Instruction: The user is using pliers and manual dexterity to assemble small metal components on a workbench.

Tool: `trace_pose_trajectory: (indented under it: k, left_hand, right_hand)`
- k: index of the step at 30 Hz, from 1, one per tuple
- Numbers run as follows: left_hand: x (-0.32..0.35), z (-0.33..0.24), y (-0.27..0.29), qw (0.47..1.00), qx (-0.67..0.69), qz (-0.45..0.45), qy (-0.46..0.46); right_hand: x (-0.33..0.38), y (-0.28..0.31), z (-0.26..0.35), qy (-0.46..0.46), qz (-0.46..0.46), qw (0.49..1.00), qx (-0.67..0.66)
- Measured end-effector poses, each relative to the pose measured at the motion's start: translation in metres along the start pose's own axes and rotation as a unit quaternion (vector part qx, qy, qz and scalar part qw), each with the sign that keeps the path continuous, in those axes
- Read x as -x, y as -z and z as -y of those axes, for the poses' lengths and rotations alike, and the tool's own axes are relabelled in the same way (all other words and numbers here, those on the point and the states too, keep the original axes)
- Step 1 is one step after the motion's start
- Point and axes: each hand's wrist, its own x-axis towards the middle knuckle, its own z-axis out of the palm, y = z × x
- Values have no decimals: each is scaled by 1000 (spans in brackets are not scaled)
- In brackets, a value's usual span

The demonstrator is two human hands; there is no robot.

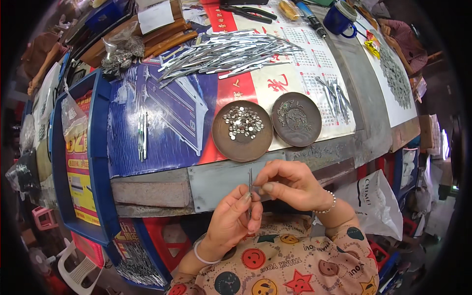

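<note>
Close to the table's front edge, my left hand holds a slim metal strip upright between thumb and fingers. Beside it my right hand is closed, its thumb and fingertips pinched against the strip's side. Whatever small thing may be in that pinch is too small to make out. Just beyond my hands stands a round brown dish with many small shiny discs. A second brown dish to its right has thin little greenish-grey pieces in it.
A large heap of metal strips lies at the back, with smaller groups at left and right. A blue tray borders the left side. Pliers and a blue mug are far back. A white plastic bag hangs right.
</note>
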Motion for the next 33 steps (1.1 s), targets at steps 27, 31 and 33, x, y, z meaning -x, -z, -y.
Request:
trace_pose_trajectory:
  k: [27, 31, 33]
  left_hand:
    - [-5, 6, 8, 999, 48, -15, 19]
    - [-6, 15, 10, 990, -107, -38, -84]
    - [-4, 16, 10, 984, -137, -40, -107]
  right_hand:
    - [-3, -20, -17, 195, -85, 943, 257]
    - [0, -23, -12, 222, -73, 916, 326]
    - [0, -21, -9, 203, -45, 919, 336]
